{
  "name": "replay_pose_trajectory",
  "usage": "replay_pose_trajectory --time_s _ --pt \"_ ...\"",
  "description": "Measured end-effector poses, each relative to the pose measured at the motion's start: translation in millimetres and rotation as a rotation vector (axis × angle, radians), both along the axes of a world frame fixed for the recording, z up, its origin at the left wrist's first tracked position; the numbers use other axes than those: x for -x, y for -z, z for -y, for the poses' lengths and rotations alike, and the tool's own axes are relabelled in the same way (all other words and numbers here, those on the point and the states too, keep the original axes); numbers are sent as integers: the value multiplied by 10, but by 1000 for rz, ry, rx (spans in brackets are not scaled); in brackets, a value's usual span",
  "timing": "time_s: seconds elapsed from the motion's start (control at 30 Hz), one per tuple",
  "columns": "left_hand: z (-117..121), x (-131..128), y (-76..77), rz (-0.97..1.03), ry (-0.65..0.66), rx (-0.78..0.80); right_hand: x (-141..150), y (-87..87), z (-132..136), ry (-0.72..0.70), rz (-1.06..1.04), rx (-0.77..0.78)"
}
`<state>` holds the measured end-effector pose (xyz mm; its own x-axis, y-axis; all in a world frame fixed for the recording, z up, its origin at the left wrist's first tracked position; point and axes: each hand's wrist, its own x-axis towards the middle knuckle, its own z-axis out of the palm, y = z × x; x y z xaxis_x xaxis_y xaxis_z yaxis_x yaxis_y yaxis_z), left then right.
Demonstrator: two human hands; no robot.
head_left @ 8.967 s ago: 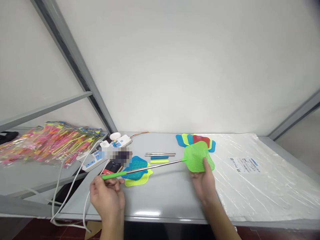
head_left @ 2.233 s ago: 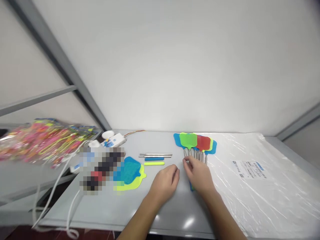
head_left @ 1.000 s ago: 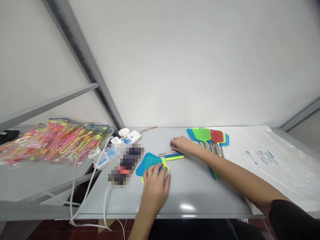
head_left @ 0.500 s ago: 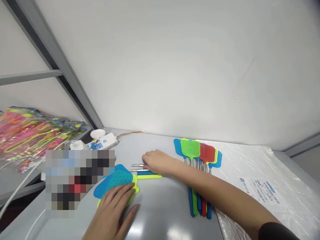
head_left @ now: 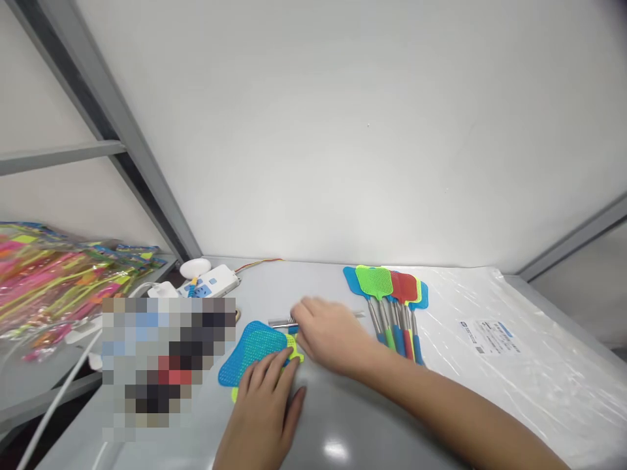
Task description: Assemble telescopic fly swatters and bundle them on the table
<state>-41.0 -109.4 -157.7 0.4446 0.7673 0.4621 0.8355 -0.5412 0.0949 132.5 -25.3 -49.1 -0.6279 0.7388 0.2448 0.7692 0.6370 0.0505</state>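
Note:
My left hand [head_left: 267,405] lies flat, fingers stretched out, on a blue mesh swatter head [head_left: 249,346] that rests on a yellow-green one [head_left: 294,351]. My right hand [head_left: 329,334], a little smeared by motion, is curled over thin metal rods [head_left: 280,323] just right of the heads. One rod's end [head_left: 361,314] sticks out past the hand on its right side. A blue handle sleeve [head_left: 292,330] peeks out beside the fingers.
Several finished swatters [head_left: 386,294] lie fanned at the back right, heads toward the wall. A stack of clear plastic bags [head_left: 494,352] covers the right of the grey table [head_left: 343,431]. A power strip [head_left: 211,284] and packed colourful goods [head_left: 44,274] sit left.
The green swatter held 9 s ago now lies with the fanned group. My left hand has settled on the blue head. My right hand has shifted slightly right along the rods.

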Motion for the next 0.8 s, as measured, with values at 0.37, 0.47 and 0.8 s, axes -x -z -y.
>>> replay_pose_trajectory --time_s 0.37,0.47,0.8 --pt "40 -6 -100 -28 22 75 -697 434 912 67 -119 -227" --pt "48 -5 -144 -66 51 29 -744 405 940 15 -239 -341" --pt "248 -538 -298 -59 120 30 -744 585 1175 -105 -295 -207"
